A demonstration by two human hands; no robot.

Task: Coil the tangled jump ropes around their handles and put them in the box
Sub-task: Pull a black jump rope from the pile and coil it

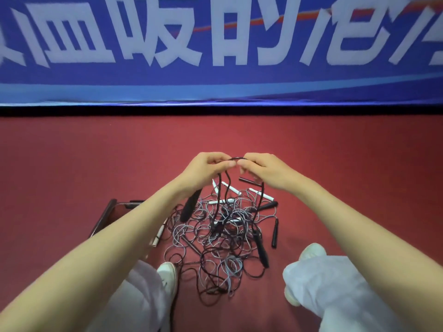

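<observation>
Left hand point(206, 166), right hand point(263, 171) pinch thin black rope cord point(236, 158) above tangled pile of grey and black jump ropes point(223, 236) on red floor point(72, 164). Black tapered handle point(190, 207) hangs below left wrist. Best: lift slowly, shake strand free before winding. Dark-rimmed box point(105, 219) at left, half hidden.

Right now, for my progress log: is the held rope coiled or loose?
Loose: rope hangs from left hand and right hand into the pile.
</observation>
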